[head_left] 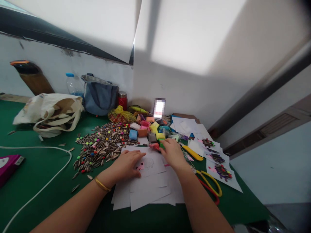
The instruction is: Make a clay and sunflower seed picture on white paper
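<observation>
My left hand (129, 160) rests with fingers stretched out on a white sheet of paper (155, 168). That sheet bears a faint pencil drawing and a small pink clay face (140, 166) with dark dots, close to my left fingers. Beyond the paper, my right hand (173, 152) has its fingertips bent around a green packet of modelling clay (161, 144), partly hidden by the fingers. A red clay packet (154, 146) lies just left of it. More coloured clay blocks, among them a blue one (133, 134) and a grey one (152, 138), are heaped behind.
Striped sunflower seeds (104, 147) mixed with coloured beads spread to the left. On the right lie a yellow cutter (193, 152), red-and-yellow scissors (211, 184) and seed-covered pictures (222, 171). Bags (99, 95) and a lit phone (159, 108) stand at the back; a white cable (48, 181) crosses the left.
</observation>
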A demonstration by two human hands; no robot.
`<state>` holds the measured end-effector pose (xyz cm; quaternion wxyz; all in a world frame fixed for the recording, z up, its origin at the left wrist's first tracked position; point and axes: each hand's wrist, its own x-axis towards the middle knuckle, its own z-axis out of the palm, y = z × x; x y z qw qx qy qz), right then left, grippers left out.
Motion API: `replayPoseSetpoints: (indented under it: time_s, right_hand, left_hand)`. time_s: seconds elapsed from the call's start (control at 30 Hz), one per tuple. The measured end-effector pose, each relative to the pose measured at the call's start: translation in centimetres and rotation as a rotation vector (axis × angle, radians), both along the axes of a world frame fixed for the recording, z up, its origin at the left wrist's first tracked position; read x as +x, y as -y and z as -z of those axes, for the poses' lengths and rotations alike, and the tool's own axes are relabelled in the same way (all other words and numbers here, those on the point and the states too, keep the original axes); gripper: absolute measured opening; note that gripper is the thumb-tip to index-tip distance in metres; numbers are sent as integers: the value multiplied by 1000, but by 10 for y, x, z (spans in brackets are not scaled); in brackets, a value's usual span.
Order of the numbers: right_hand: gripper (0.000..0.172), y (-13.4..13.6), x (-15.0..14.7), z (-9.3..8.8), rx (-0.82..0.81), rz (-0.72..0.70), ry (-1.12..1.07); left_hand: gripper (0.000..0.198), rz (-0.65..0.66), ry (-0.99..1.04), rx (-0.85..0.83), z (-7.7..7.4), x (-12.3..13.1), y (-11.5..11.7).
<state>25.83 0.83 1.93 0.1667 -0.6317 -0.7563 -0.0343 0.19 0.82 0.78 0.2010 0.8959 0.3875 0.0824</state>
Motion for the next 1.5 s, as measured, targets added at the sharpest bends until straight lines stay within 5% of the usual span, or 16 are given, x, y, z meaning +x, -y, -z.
replayPoseSetpoints:
  time_s: [0.1,0.27,0.47,0.67,0.83,0.93,1.1,1.3,1.5]
  right_hand:
    - [38,-7,-20,3,-43,-6,99]
    - [19,-14,-26,7,-39,0,98]
    - [22,1,-29,-6,37,-85,-214]
    - [22,27,-41,-18,-17,-242,-402]
    - [30,29,-47,-2,6,-339,-464]
    - [42,28,-49,4,-28,-346,-434]
    - [16,30,-52,4,-44,-349,-376]
    - [30,30,-49,3,-54,-317,-264]
    - [19,27,-45,8,-50,-353,-265]
  left_hand:
    - [82,-12,-34,4,-1,0,-1]
    - [80,-12,-37,29,1,-1,-2]
    - [43,-165,298,136,3,1,-2]
    - [30,-383,915,-339,-10,13,5]
    - [26,-408,1070,-566,-13,18,12]
    - [25,-387,1097,-588,-11,21,14]
    - [26,-434,1114,-525,-9,25,14]
    - [16,-406,960,-410,-7,22,10]
    - [25,-345,928,-465,-3,18,8]
